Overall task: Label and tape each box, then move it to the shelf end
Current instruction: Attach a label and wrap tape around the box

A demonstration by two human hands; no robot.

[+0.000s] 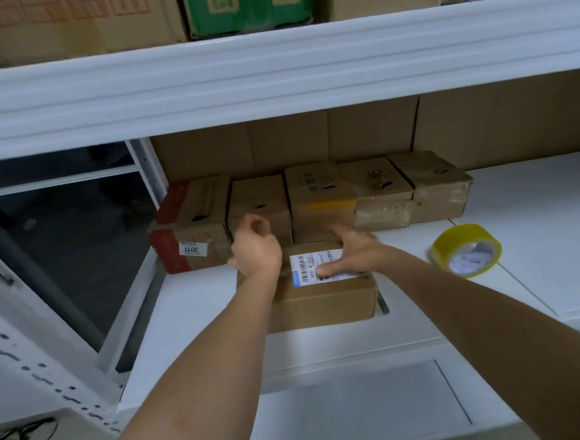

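Head view looks down at a white shelf [199, 312] where a small cardboard box [325, 298] sits near the front edge, just in front of a row of five taped boxes [314, 197] lined up along the back. A white shipping label [323, 267] with barcodes lies on the box top. The right hand [356, 253] rests on it with fingers spread flat and the thumb pressing the label down, gripping nothing. The left hand [256, 248] hovers over the box's left edge with its fingers curled in loosely; whether they pinch anything cannot be told. A roll of yellow tape [466, 250] lies on the shelf, well apart to the right of the box. Larger cartons [72, 22] stand on the upper shelf.
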